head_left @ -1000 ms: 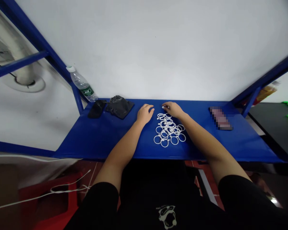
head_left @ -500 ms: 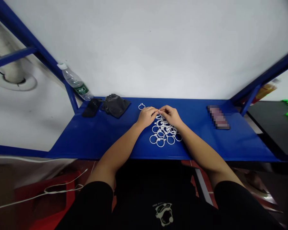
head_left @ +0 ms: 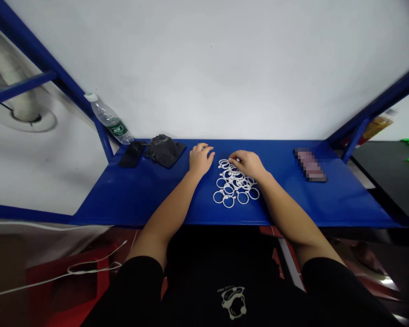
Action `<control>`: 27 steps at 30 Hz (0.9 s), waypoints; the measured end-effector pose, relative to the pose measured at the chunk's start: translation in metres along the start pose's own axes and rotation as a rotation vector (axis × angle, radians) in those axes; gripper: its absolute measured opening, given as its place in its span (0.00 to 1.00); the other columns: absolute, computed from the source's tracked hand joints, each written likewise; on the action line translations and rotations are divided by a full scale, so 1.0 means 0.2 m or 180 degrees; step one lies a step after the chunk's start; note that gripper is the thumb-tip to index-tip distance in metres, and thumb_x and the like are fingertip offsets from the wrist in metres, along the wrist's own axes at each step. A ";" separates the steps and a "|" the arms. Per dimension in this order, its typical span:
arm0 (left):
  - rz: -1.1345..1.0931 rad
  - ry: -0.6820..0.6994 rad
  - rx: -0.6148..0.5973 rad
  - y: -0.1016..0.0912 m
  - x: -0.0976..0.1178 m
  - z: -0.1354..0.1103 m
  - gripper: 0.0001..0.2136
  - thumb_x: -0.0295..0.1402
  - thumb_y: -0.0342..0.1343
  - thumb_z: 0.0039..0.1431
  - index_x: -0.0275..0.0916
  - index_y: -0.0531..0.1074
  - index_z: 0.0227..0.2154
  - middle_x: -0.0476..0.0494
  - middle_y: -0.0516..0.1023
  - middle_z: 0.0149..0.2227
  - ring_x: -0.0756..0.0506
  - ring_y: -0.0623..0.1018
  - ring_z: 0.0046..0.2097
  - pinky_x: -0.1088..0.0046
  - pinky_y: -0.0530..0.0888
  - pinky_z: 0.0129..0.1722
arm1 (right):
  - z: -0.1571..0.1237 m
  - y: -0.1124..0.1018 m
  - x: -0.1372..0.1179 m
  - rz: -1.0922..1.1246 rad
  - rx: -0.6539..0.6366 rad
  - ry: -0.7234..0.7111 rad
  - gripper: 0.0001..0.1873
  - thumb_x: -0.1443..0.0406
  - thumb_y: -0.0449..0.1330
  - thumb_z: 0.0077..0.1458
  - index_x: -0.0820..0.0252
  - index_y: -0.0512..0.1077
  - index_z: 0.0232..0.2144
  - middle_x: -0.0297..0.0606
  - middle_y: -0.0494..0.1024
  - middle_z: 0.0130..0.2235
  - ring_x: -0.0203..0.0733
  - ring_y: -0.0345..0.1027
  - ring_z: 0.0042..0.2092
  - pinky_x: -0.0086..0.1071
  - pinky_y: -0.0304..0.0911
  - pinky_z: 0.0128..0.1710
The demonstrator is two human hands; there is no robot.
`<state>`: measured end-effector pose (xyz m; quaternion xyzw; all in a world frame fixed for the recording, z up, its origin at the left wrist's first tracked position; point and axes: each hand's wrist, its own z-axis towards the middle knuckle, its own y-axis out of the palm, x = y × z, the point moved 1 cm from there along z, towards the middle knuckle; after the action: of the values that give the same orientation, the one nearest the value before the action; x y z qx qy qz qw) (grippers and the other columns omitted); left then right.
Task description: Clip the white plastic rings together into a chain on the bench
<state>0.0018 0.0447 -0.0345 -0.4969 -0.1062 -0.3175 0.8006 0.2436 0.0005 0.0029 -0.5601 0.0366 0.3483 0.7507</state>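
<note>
Small white plastic rings [head_left: 242,197], several of them with little knobs, lie overlapping in a loose pile on the blue table [head_left: 150,195]. At the pile's far edge, my right hand [head_left: 250,164] is closed in a pinch. A bit of white shows between its fingers, seemingly part of a ring. To the left of the pile, my left hand [head_left: 199,162] rests over the table with its fingers apart. Nothing shows in its grasp, though the surface under its palm is hidden.
A crumpled black pouch [head_left: 165,151] and a dark flat object [head_left: 132,154] lie at the left. Behind them a plastic bottle [head_left: 111,121] leans by the blue frame [head_left: 104,138]. A blurred-out phone-like object [head_left: 311,165] lies on the right.
My hands have come apart. The left moved a little left, over where a lone ring lay, and its fingers spread. The right stayed by the pile's far edge.
</note>
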 end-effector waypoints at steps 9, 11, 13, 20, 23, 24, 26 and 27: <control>0.0231 -0.0397 -0.0208 0.02 -0.07 0.02 0.07 0.30 0.69 0.64 0.43 0.82 0.30 0.37 0.87 0.51 0.31 0.81 0.56 0.37 0.66 0.67 | 0.00 0.00 0.01 -0.0118 -0.0115 0.0029 0.12 0.55 0.64 0.71 0.52 0.85 0.44 0.40 0.89 0.44 0.47 0.81 0.41 0.39 0.71 0.43; -0.0002 -0.0177 -0.0167 0.00 -0.02 0.01 0.06 0.30 0.69 0.64 0.43 0.81 0.30 0.38 0.87 0.54 0.33 0.82 0.56 0.41 0.70 0.66 | 0.00 0.00 0.01 -0.0029 0.0012 0.0085 0.14 0.55 0.63 0.71 0.53 0.85 0.48 0.43 0.89 0.47 0.48 0.81 0.43 0.40 0.72 0.45; -0.0409 0.0167 -0.0090 -0.03 0.04 0.00 0.04 0.30 0.69 0.65 0.43 0.81 0.33 0.40 0.87 0.56 0.36 0.84 0.57 0.47 0.74 0.65 | 0.00 0.01 0.02 0.0171 0.0176 0.0173 0.17 0.54 0.61 0.73 0.54 0.84 0.53 0.45 0.89 0.49 0.50 0.82 0.44 0.42 0.74 0.48; -0.1187 0.1026 -0.0085 -0.04 0.19 -0.09 0.10 0.25 0.68 0.63 0.43 0.79 0.46 0.39 0.87 0.57 0.39 0.86 0.59 0.53 0.81 0.64 | -0.01 0.05 -0.01 0.1209 0.0484 0.0171 0.23 0.47 0.58 0.74 0.56 0.83 0.52 0.42 0.88 0.42 0.46 0.80 0.40 0.38 0.73 0.41; -0.1305 0.0926 -0.0221 -0.02 0.20 -0.11 0.15 0.23 0.66 0.62 0.42 0.77 0.50 0.38 0.86 0.59 0.40 0.86 0.59 0.55 0.83 0.62 | -0.01 0.04 -0.03 0.1184 0.0664 0.0201 0.21 0.47 0.61 0.71 0.56 0.84 0.46 0.40 0.86 0.37 0.43 0.76 0.34 0.36 0.69 0.36; -0.1336 0.0903 -0.0263 -0.01 0.21 -0.12 0.16 0.23 0.67 0.62 0.42 0.77 0.51 0.38 0.86 0.58 0.40 0.87 0.58 0.56 0.84 0.61 | -0.02 0.04 -0.03 0.1127 0.0683 0.0190 0.20 0.48 0.62 0.71 0.56 0.84 0.44 0.39 0.86 0.36 0.42 0.74 0.32 0.35 0.68 0.35; -0.1334 0.0845 -0.0337 0.00 0.20 -0.12 0.18 0.24 0.67 0.62 0.43 0.76 0.54 0.38 0.87 0.57 0.40 0.87 0.56 0.58 0.85 0.59 | -0.02 0.04 -0.04 0.0995 0.0664 0.0154 0.19 0.49 0.62 0.70 0.56 0.84 0.42 0.39 0.85 0.34 0.41 0.72 0.31 0.35 0.67 0.34; -0.1309 0.0809 -0.0364 0.01 0.20 -0.13 0.19 0.25 0.68 0.62 0.43 0.76 0.54 0.39 0.87 0.56 0.40 0.88 0.55 0.58 0.86 0.58 | -0.02 0.04 -0.04 0.0932 0.0652 0.0133 0.19 0.49 0.62 0.70 0.55 0.84 0.41 0.38 0.85 0.33 0.41 0.72 0.31 0.35 0.68 0.34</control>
<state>0.0304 0.0071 -0.0282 -0.4654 -0.0854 -0.5391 0.6967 0.2341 -0.0063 -0.0011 -0.4765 0.1686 0.4367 0.7442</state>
